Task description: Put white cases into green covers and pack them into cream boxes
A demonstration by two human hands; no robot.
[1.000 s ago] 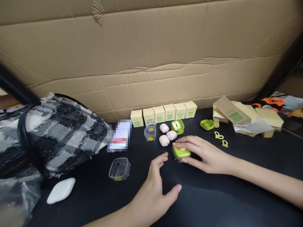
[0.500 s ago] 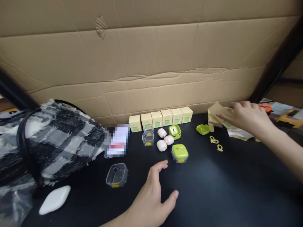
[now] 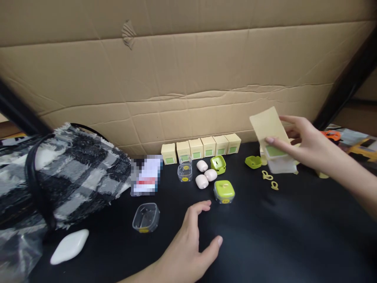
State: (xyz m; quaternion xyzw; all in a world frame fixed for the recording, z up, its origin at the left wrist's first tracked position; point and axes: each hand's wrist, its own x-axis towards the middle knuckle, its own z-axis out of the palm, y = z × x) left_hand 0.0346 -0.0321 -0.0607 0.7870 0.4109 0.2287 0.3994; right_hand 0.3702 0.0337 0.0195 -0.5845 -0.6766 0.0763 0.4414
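My right hand [image 3: 306, 147] is lifted above the black table [image 3: 294, 232] at the right, fingers closed on a flattened beige carton with a green label [image 3: 269, 131]. My left hand [image 3: 191, 243] rests open on the table near the front, fingers spread, holding nothing. Just beyond its fingertips stands a clear plastic case with a lime-green piece inside [image 3: 224, 191]. Three pale pink pods [image 3: 205, 173] lie behind it, beside an open lime-green shell [image 3: 218, 164].
A row of several small beige boxes [image 3: 203, 147] lines the cardboard wall [image 3: 188, 70]. Empty clear cases [image 3: 145, 217] [image 3: 185, 172], a green lid [image 3: 253, 161], two yellow loops [image 3: 269, 179], a white pod [image 3: 69, 247] and a plaid bag [image 3: 59, 173] at left.
My right hand left the green-filled case, reached to the carton pile at the right and lifted one flat carton. My left hand has barely moved.
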